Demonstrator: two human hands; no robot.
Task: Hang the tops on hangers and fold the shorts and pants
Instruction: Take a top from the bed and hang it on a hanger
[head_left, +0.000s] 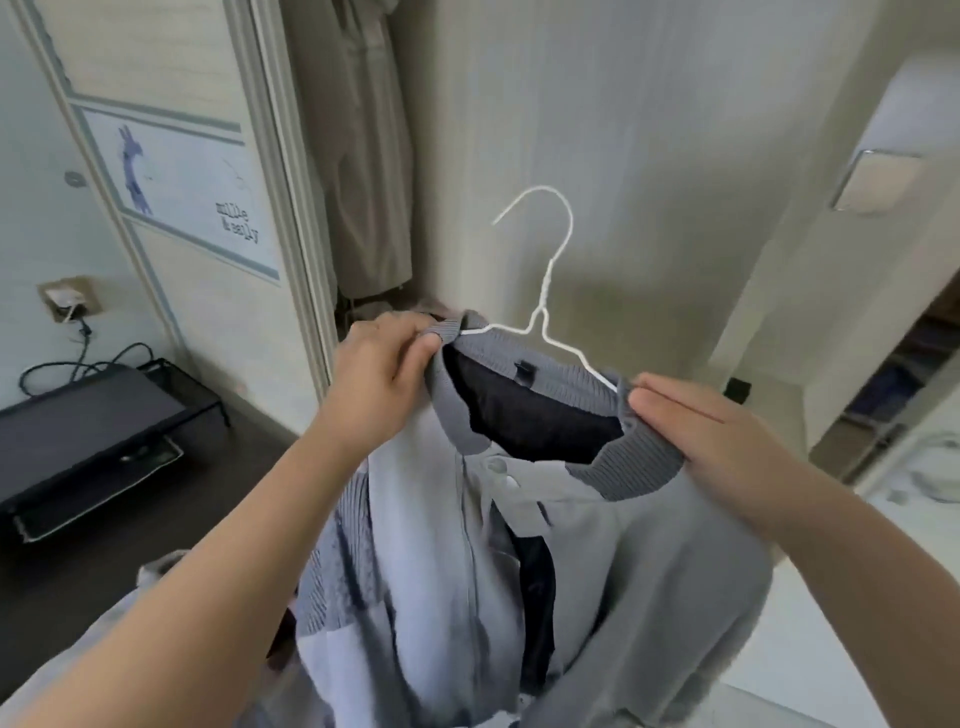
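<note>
A grey jacket (597, 561) with a dark ribbed collar and dark lining hangs in front of me at mid-frame. A white wire hanger (545, 291) sits inside its neck, hook pointing up and to the left. My left hand (384, 364) pinches the left side of the collar where the hanger's arm goes under the cloth. My right hand (696, 431) grips the right side of the collar over the hanger's other arm. The jacket's lower part drops out of view at the bottom.
A beige robe (363, 156) hangs in the gap behind a sliding wardrobe door (197, 208) on the left. A black printer (88, 441) with cables stands on a dark surface at lower left. Shelves (893, 389) show at right.
</note>
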